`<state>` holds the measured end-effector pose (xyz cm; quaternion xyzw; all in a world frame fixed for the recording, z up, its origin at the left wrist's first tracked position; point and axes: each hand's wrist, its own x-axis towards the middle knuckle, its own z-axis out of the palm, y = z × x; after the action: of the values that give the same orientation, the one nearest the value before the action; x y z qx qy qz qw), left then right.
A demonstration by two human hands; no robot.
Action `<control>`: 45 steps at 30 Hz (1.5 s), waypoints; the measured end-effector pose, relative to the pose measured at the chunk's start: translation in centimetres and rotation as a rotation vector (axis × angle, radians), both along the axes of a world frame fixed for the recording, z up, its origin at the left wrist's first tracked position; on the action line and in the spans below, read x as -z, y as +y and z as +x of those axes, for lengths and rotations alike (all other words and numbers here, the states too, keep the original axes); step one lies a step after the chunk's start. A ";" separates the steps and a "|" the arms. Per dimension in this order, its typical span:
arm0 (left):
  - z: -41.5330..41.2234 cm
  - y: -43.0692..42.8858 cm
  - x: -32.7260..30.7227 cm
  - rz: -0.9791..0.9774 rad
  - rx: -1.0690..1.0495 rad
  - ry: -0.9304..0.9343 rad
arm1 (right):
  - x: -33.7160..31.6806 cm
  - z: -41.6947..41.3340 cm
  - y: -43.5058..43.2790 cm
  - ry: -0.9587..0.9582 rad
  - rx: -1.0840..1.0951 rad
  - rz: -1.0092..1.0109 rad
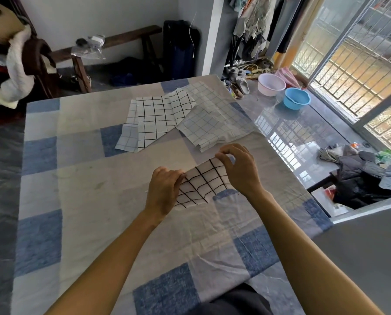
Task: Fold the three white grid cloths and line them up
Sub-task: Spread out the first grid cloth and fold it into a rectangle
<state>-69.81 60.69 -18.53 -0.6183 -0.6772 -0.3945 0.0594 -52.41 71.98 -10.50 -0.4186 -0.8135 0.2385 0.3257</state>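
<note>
At the bottom edge of the frame a dark garment (pixel 233 301) on the person's lap shows just below two bare forearms that reach up toward the centre. They lie over a tabletop covered by a blue, grey and white checked sheet (pixel 99 201), creased and faintly stained left of centre.

In the middle of the frame, the left hand (pixel 164 189) is closed, its fingers curled and pinching the left edge of a white cloth with a bold black grid (pixel 199 185). The right hand (pixel 237 169) pinches the upper right corner of the same cloth between thumb and fingertips, the other fingers loosely bent. The cloth is held between the two hands, its upper edge raised off the sheet and its lower part resting on it.

Above the hands, toward the upper centre, lie the other two cloths, unfolded. A white cloth with black grid lines (pixel 158 119) lies rumpled, partly showing its paler underside at the left. Its right corner overlaps a paler cloth with a faint thin grid (pixel 212 119), which reaches the right edge of the tabletop.

To the right, a glossy grey floor (pixel 281 123) reflects a barred window (pixel 360 64). A white basin (pixel 271 84) and a blue basin (pixel 296 98) stand on the floor near the window, with shoes (pixel 240 84) just left of them. Clothes hang in the upper right centre (pixel 253 23), and a heap of dark clothing (pixel 358 176) lies at the right edge. In the upper left, a dark wooden bench (pixel 112 42) stands against a white wall, and a chair piled with garments (pixel 24 64) is at the far left.
</note>
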 end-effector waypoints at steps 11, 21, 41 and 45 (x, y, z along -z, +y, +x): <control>-0.1 0.3 -1.0 -0.128 0.021 0.057 | -0.1 -1.6 -1.5 -0.249 -0.159 0.229; -2.0 -0.4 -1.2 -0.139 -0.022 0.128 | 0.6 -3.4 -2.4 -0.482 -0.171 0.233; 0.0 1.7 -3.0 0.010 -0.010 0.277 | 0.6 -4.3 -2.6 -0.402 -0.130 0.250; -0.9 1.5 -2.8 -0.005 0.015 0.299 | 0.7 -3.4 -2.3 -0.357 -0.146 0.237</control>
<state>-70.71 62.18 -15.73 -0.6753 -0.6572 -0.2969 0.1548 -55.78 69.68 -11.22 -0.3530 -0.9087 0.0865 0.2054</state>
